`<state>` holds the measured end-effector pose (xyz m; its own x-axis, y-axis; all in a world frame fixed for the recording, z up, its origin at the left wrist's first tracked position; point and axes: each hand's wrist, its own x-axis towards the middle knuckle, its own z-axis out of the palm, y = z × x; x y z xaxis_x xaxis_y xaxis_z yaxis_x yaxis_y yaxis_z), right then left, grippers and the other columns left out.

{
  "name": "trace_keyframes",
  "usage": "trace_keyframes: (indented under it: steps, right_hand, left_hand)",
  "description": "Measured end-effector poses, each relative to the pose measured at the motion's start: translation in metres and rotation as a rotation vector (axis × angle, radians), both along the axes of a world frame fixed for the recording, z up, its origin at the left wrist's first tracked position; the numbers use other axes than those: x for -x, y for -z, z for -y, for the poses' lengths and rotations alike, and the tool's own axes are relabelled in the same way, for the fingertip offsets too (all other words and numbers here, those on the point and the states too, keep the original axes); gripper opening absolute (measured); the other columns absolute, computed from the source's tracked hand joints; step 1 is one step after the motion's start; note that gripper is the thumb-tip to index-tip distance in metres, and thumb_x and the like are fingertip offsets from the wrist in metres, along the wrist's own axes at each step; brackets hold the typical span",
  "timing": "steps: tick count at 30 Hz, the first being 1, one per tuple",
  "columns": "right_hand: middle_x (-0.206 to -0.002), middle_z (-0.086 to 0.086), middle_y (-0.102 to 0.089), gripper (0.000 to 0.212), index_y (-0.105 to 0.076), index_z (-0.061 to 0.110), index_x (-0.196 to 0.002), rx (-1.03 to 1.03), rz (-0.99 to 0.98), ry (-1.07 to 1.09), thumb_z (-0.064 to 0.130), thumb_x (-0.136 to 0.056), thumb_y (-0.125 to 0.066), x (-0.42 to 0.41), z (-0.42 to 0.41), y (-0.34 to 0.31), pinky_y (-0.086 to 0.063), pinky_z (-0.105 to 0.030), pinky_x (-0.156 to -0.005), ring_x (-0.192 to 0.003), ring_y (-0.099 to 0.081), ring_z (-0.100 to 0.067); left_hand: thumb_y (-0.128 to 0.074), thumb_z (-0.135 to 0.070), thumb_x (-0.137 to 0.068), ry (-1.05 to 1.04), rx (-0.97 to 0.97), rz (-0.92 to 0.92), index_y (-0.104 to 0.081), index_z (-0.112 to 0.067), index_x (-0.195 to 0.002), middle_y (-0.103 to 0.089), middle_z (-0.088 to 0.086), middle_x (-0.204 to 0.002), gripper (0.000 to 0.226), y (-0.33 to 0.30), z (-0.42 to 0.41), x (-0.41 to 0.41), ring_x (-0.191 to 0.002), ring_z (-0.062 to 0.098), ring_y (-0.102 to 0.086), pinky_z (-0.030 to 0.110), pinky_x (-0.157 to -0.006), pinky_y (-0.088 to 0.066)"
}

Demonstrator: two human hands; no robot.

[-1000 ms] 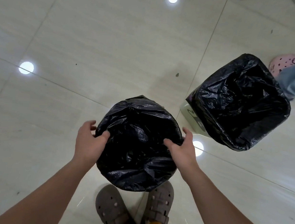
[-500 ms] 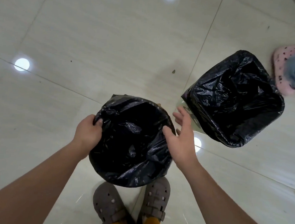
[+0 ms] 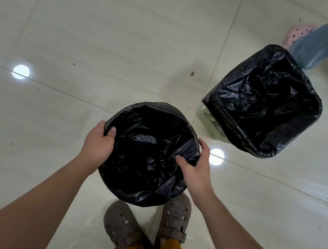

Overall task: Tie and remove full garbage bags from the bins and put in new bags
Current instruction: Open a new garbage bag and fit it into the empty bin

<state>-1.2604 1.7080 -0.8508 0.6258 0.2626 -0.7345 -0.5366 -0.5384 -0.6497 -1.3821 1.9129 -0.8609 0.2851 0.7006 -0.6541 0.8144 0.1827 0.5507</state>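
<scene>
A round bin lined with a black garbage bag [image 3: 147, 154] stands on the floor just in front of my feet. The bag's mouth is spread open over the rim and its inside looks dark. My left hand [image 3: 98, 144] grips the left rim, thumb inside the bag. My right hand [image 3: 195, 166] grips the right rim, thumb inside and fingers outside. A second, square bin [image 3: 212, 124] with its own black bag [image 3: 264, 104] spread over it stands at the right.
Glossy pale floor tiles [image 3: 107, 41] with bright light reflections surround the bins. My two grey clogs [image 3: 151, 225] stand below the round bin. Another person's jeans leg [image 3: 320, 44] and pink clog [image 3: 295, 34] are at the top right, beside the square bin.
The bag's mouth has gone from bunched to spread wide over the round bin's rim. Both hands have shifted onto the rim sides. The other person's leg has moved nearer the square bin.
</scene>
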Motion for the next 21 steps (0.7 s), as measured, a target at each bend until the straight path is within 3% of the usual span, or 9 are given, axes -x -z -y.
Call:
trace_keyframes:
  steps: [4,6,9,11,13,15,18,21]
  right_hand:
    - [-0.129,0.009,-0.055,0.089,-0.018,0.042,-0.145,0.043,0.066,-0.081,0.015,-0.082,-0.075,0.005,0.001,-0.009,-0.046,-0.034,-0.103,-0.119,-0.056,-0.009]
    - [-0.125,0.013,-0.055,0.083,-0.02,0.036,-0.146,0.065,0.141,-0.138,0.007,-0.085,-0.069,0.008,0.002,-0.009,-0.045,-0.031,-0.104,-0.117,-0.055,-0.007]
    - [-0.098,0.018,-0.06,0.07,-0.025,0.029,-0.147,0.173,0.237,-0.175,-0.002,-0.091,-0.052,0.003,0.005,0.0,-0.048,-0.009,-0.078,-0.089,-0.06,0.0]
    - [-0.092,0.015,-0.061,0.068,-0.025,0.028,-0.147,0.215,0.247,-0.178,-0.002,-0.092,-0.049,0.001,0.005,0.004,-0.043,-0.005,-0.067,-0.085,-0.06,-0.001]
    - [-0.109,0.004,-0.062,0.073,-0.021,0.03,-0.148,0.224,0.231,-0.154,0.001,-0.09,-0.055,0.003,0.004,0.003,-0.048,-0.016,-0.082,-0.102,-0.061,-0.013]
    - [-0.138,-0.003,-0.046,0.083,-0.015,0.031,-0.149,0.233,0.238,-0.155,0.008,-0.087,-0.066,0.007,0.004,-0.004,-0.04,-0.029,-0.104,-0.127,-0.045,-0.02]
    - [-0.152,0.002,-0.024,0.096,-0.007,0.035,-0.15,0.302,0.337,-0.271,0.025,-0.082,-0.074,0.013,0.008,-0.02,-0.027,-0.037,-0.113,-0.138,-0.021,-0.019]
    - [-0.158,0.002,-0.011,0.101,-0.001,0.036,-0.151,0.376,0.419,-0.395,0.038,-0.081,-0.074,0.013,0.01,-0.034,-0.02,-0.042,-0.117,-0.142,-0.011,-0.021]
  left_hand:
    - [-0.059,-0.016,-0.091,0.106,-0.217,-0.043,-0.044,-0.012,-0.132,-0.056,0.006,-0.121,0.043,-0.011,0.007,0.002,-0.11,0.025,-0.053,0.028,-0.089,-0.037]
    - [-0.053,-0.004,-0.09,0.197,-0.284,-0.009,-0.044,-0.014,-0.131,-0.057,0.006,-0.114,0.043,-0.015,0.012,0.003,-0.1,0.021,-0.051,0.028,-0.083,-0.037]
    - [-0.04,0.004,-0.089,0.208,-0.27,-0.016,-0.049,-0.014,-0.125,-0.058,0.004,-0.1,0.041,-0.015,0.013,0.003,-0.087,0.018,-0.048,0.026,-0.074,-0.034]
    - [-0.04,0.006,-0.09,0.196,-0.269,-0.027,-0.047,-0.012,-0.13,-0.059,0.01,-0.109,0.045,-0.014,0.012,0.002,-0.093,0.021,-0.049,0.028,-0.078,-0.036]
    - [-0.049,0.002,-0.09,0.204,-0.293,-0.072,-0.035,-0.008,-0.142,-0.049,0.016,-0.13,0.056,-0.016,0.017,0.0,-0.113,0.029,-0.049,0.035,-0.092,-0.04]
    - [-0.063,-0.008,-0.086,0.274,-0.413,-0.153,-0.024,-0.005,-0.147,-0.034,0.021,-0.142,0.072,-0.024,0.027,-0.002,-0.126,0.038,-0.038,0.046,-0.102,-0.036]
    - [-0.074,-0.025,-0.079,0.477,-0.534,-0.228,-0.021,-0.009,-0.15,-0.026,0.023,-0.147,0.09,-0.039,0.042,0.0,-0.132,0.042,-0.027,0.057,-0.105,-0.028]
    - [-0.077,-0.035,-0.076,0.617,-0.552,-0.252,-0.019,-0.016,-0.151,-0.024,0.019,-0.149,0.097,-0.052,0.046,0.001,-0.136,0.04,-0.025,0.056,-0.109,-0.025]
